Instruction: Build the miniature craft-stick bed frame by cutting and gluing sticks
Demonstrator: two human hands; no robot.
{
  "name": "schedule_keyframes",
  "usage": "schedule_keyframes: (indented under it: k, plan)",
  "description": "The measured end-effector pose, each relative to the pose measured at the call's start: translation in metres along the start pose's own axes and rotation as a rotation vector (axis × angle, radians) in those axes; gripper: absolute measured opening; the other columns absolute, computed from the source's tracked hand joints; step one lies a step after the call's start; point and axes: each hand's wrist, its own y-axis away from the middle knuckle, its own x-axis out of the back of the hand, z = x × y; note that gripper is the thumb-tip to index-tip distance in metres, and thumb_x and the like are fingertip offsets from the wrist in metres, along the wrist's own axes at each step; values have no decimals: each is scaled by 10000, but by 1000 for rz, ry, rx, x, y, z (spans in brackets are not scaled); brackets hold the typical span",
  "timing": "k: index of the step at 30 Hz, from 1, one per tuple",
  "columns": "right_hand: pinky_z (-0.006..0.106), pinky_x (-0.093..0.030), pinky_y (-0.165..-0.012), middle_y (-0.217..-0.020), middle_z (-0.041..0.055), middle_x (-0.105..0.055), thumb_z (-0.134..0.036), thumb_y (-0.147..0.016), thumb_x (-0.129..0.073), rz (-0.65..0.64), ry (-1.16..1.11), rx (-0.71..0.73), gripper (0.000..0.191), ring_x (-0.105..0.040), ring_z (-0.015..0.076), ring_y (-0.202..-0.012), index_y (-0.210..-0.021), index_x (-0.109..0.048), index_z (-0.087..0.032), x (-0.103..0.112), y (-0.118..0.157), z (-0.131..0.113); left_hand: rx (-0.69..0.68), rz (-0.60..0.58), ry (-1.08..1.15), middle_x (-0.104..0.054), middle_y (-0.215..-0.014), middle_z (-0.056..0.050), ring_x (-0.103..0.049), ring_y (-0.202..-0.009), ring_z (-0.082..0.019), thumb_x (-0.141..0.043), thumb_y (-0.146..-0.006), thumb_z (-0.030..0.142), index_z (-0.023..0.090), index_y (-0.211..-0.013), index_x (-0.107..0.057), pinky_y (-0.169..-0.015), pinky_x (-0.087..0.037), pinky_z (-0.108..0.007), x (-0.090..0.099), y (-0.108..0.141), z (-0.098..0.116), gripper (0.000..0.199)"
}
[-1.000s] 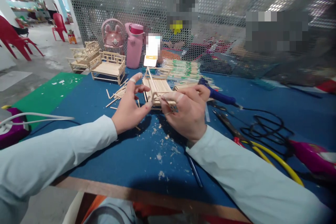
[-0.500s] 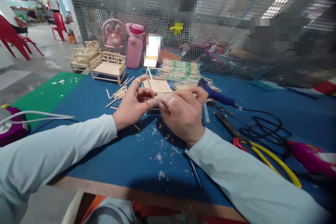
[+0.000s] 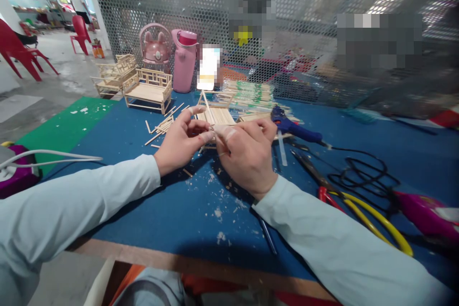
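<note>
My left hand (image 3: 182, 143) and my right hand (image 3: 247, 155) meet fingertip to fingertip over the blue table. Both are closed in a pinch, with white tape or residue on some fingers. Something small and thin shows at their tips, too small to make out. Right behind the fingers stands a small slatted model seat (image 3: 220, 115) of pale wooden sticks, its front partly hidden by my hands. A slanting stick (image 3: 207, 105) rises at its left side. Loose short sticks (image 3: 163, 126) lie to the left of my left hand.
Finished-looking model benches (image 3: 148, 91) stand at the back left, beside a pink bottle (image 3: 184, 62) and a lit phone (image 3: 208, 69). Bundled sticks (image 3: 247, 93) lie behind. On the right are a blue glue gun (image 3: 297, 129), yellow-and-red-handled pliers (image 3: 376, 217) and black cable (image 3: 362, 174).
My right hand has shifted slightly left, baring more of the glue gun and its clear nozzle-side stick. My left hand stays nearly where it was. A person in the background has moved slightly right.
</note>
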Motion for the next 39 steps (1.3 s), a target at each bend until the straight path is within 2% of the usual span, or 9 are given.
schedule_keyframes:
  k: [4, 9, 13, 17, 22, 31, 35, 37, 39]
  plan:
    - [366, -329, -782, -715, -41, -653, -174, -894, -526, -13, -33, 42, 182, -528, 173, -734, -1022, -576, -293, 0, 0, -1, 5, 20, 32, -630, -747, 48, -596, -640, -69, -654, -687, 48, 186, -1052, -459, -627, -487, -210, -1, 0, 1, 436]
    - [359, -337, -752, -737, -19, -641, -152, -878, -523, -2, -91, 12, 198, -533, 175, -733, -1037, -551, -267, -1, -2, -1, -29, 48, -18, -625, -726, 49, -612, -655, -77, -641, -700, 54, 186, -1027, -470, -673, -512, -227, -2, 1, -1, 392]
    - [380, -394, -770, -897, 22, -650, -102, -771, -537, 44, -111, -9, 366, -580, 206, -804, -1103, -487, -250, 5, 0, 4, -63, 67, -76, -616, -774, 31, -628, -723, -100, -629, -724, 76, 189, -1037, -455, -726, -522, -261, -3, 4, -2, 375]
    - [436, -441, -807, -985, 89, -637, -65, -690, -536, 58, -99, -102, 475, -592, 267, -910, -1131, -470, -229, 11, 4, 11, -121, 123, -160, -601, -797, 13, -619, -773, -114, -620, -736, 76, 181, -1023, -468, -739, -520, -266, -7, 7, -2, 342]
    - [478, -434, -849, -981, 100, -648, -166, -750, -611, 5, -145, -153, 395, -594, 287, -936, -1115, -478, -238, 6, 4, 11, -194, 152, -223, -603, -830, -2, -608, -786, -114, -608, -759, 90, 184, -1010, -493, -733, -515, -266, -9, 9, -3, 292]
    - [410, -402, -849, -904, 40, -673, -196, -792, -613, -11, -193, -225, 273, -605, 223, -876, -1043, -509, -223, -2, 1, 8, -197, 145, -241, -608, -836, -4, -617, -793, -116, -608, -762, 88, 182, -1010, -495, -728, -522, -260, -7, 10, -4, 287]
    - [388, -391, -846, -943, 61, -651, -228, -798, -610, 43, -88, -123, 172, -579, 220, -907, -963, -563, -213, 1, 1, 8, -213, 137, -228, -609, -831, 2, -616, -779, -103, -606, -766, 88, 183, -1006, -498, -738, -524, -252, -6, 9, -6, 280]
    - [368, -373, -808, -843, 33, -635, -249, -796, -622, 71, 0, -44, 60, -549, 197, -824, -839, -592, -220, 1, -1, 8, -227, 132, -231, -610, -837, 2, -620, -788, -102, -610, -763, 92, 179, -1001, -503, -750, -528, -248, -5, 8, -7, 275]
    - [349, -341, -774, -729, 4, -604, -254, -811, -622, 92, 70, 9, 80, -500, 173, -744, -739, -599, -226, 0, -2, 8, -232, 130, -234, -615, -841, -1, -626, -794, -105, -619, -757, 97, 174, -998, -507, -747, -534, -243, -5, 8, -8, 276]
